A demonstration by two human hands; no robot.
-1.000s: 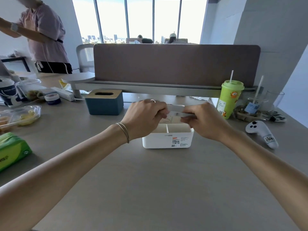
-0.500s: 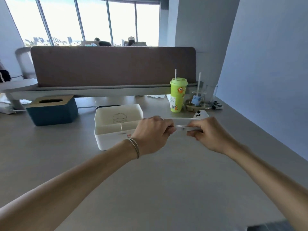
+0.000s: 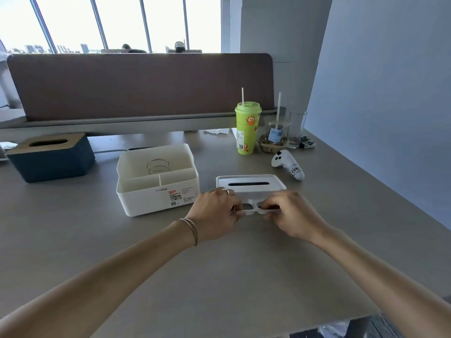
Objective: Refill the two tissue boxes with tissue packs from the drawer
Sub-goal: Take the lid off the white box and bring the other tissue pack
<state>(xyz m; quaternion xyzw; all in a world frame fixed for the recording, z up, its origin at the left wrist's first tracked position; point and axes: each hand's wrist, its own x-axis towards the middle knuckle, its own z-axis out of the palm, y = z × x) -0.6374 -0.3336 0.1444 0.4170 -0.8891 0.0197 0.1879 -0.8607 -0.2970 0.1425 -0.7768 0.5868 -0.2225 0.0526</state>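
— Where's the lid?

— My left hand (image 3: 214, 213) and right hand (image 3: 290, 213) pinch the near edge of the white lid (image 3: 251, 185), low over the table's middle, just right of the open white box (image 3: 156, 181).

— Heavy?

— Light, stiff plastic, I'd guess. Hold the rim, not the slot. The blue box (image 3: 51, 157) sits toward the left edge.

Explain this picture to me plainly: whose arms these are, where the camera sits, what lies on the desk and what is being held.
No machine here: a person's bare arms, filmed by a wide-angle camera on their head looking down. The left hand and right hand together have a grip on a white lid with a slot, low over the desk. Beside it sits the open white tissue box, a spring inside and no tissues. Farther left stands a blue tissue box with a wooden top. Behind are a green cup and a white controller.
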